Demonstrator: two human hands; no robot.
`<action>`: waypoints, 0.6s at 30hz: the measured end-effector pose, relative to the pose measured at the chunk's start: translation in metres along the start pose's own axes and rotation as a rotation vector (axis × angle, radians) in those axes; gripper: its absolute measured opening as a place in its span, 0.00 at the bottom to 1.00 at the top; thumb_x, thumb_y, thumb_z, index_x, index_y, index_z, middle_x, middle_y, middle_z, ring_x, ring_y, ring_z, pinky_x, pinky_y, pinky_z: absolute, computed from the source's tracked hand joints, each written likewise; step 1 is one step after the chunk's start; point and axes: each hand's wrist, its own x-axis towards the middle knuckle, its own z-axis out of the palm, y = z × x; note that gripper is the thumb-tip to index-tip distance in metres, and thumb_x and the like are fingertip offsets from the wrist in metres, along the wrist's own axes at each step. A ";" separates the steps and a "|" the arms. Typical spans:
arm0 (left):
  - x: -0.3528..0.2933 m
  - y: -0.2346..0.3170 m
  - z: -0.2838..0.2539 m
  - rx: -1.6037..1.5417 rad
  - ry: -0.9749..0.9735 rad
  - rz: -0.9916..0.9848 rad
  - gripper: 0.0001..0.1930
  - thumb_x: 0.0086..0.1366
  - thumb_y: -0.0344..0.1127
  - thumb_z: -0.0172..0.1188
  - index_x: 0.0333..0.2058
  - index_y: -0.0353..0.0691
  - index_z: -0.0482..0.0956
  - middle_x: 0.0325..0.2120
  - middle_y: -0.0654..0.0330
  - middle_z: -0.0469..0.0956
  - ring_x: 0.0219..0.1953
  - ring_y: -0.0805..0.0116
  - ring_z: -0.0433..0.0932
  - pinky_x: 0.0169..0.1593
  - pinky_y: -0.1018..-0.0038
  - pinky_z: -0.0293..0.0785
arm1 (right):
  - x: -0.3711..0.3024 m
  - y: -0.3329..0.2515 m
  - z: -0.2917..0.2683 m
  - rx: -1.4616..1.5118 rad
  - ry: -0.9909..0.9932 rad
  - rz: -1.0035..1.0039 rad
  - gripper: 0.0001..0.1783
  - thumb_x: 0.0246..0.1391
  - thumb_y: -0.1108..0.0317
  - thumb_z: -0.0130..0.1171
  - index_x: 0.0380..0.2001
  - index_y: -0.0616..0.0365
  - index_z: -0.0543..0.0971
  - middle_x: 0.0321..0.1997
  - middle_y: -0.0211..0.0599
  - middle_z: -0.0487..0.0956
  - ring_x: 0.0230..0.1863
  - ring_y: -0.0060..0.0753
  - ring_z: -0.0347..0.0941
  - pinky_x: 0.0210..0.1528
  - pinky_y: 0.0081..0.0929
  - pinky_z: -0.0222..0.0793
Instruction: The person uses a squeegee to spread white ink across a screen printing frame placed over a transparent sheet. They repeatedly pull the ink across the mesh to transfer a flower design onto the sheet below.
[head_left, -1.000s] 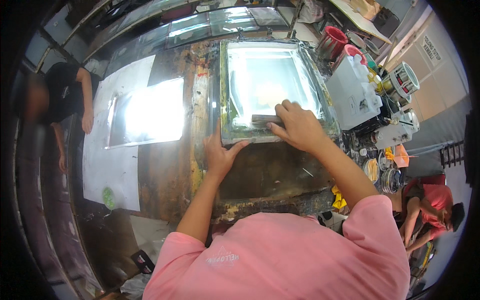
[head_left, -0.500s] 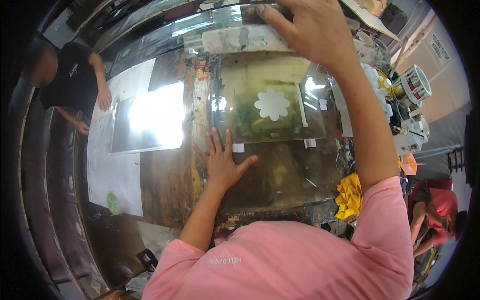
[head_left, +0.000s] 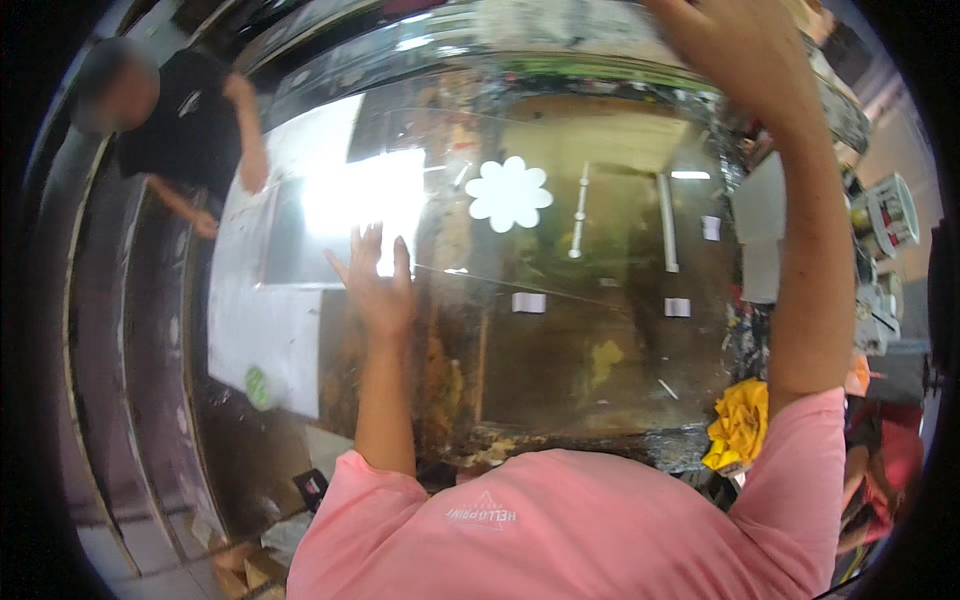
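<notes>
My left hand (head_left: 380,290), fingers stretched and spread, is at the near left part of a clear sheet (head_left: 440,235) that carries a white flower shape (head_left: 509,194). Whether the fingertips press on the sheet or hover, I cannot tell. The sheet lies askew over a stained table with a yellow-green panel (head_left: 620,140). My right hand (head_left: 735,45) is raised at the far edge by a pale, paint-stained bar (head_left: 580,38); its fingers are mostly cut off by the upper edge. A thin white strip (head_left: 668,225) and small pale tabs (head_left: 529,302) lie around the panel.
A shiny sheet (head_left: 310,235) rests on white board (head_left: 265,330) at left, beside a co-worker in black (head_left: 190,120). A green round thing (head_left: 258,388) is on the board. Yellow cloth (head_left: 738,425) hangs at the near right corner; cans (head_left: 885,215) stand at right.
The clear sheet with the flower has slid left across the table, off the panel's middle. My left hand has moved left as well. My right hand is higher, and the view has shifted.
</notes>
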 end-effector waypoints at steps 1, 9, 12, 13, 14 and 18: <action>-0.002 -0.036 -0.011 0.076 0.017 0.005 0.22 0.72 0.37 0.65 0.63 0.40 0.81 0.61 0.52 0.82 0.74 0.49 0.69 0.79 0.35 0.35 | -0.004 -0.005 0.001 -0.014 0.063 -0.025 0.40 0.64 0.32 0.55 0.22 0.65 0.81 0.19 0.51 0.77 0.24 0.52 0.75 0.33 0.46 0.68; 0.024 -0.243 -0.103 0.481 0.061 -0.290 0.23 0.72 0.36 0.60 0.65 0.42 0.79 0.73 0.43 0.67 0.79 0.48 0.58 0.77 0.30 0.36 | -0.030 -0.027 -0.013 -0.010 -0.123 0.002 0.37 0.69 0.35 0.54 0.38 0.66 0.84 0.27 0.57 0.79 0.32 0.61 0.76 0.40 0.47 0.70; 0.024 -0.225 -0.102 0.579 0.272 -0.215 0.22 0.72 0.39 0.60 0.64 0.46 0.80 0.76 0.42 0.59 0.81 0.49 0.51 0.76 0.25 0.32 | -0.040 -0.031 -0.010 -0.009 0.057 -0.111 0.38 0.68 0.34 0.55 0.37 0.67 0.83 0.24 0.57 0.77 0.29 0.59 0.76 0.40 0.48 0.70; 0.021 -0.206 -0.091 0.571 0.308 -0.201 0.22 0.72 0.41 0.60 0.63 0.47 0.81 0.77 0.42 0.57 0.82 0.49 0.49 0.75 0.23 0.31 | -0.043 -0.032 -0.007 -0.051 0.098 -0.145 0.38 0.68 0.34 0.55 0.37 0.67 0.83 0.24 0.56 0.77 0.29 0.59 0.76 0.40 0.48 0.70; 0.010 -0.185 -0.083 0.410 0.123 -0.002 0.22 0.73 0.45 0.58 0.62 0.47 0.81 0.76 0.44 0.60 0.81 0.49 0.50 0.74 0.20 0.29 | -0.045 -0.032 -0.004 -0.002 0.073 -0.109 0.38 0.68 0.34 0.55 0.37 0.67 0.84 0.24 0.56 0.77 0.30 0.58 0.77 0.40 0.48 0.70; -0.020 -0.108 -0.040 0.479 -0.616 0.196 0.27 0.80 0.51 0.44 0.70 0.49 0.73 0.74 0.58 0.68 0.80 0.45 0.54 0.73 0.20 0.18 | -0.036 -0.012 0.008 -0.076 0.100 -0.212 0.30 0.69 0.40 0.56 0.44 0.61 0.84 0.32 0.54 0.80 0.35 0.56 0.78 0.42 0.47 0.70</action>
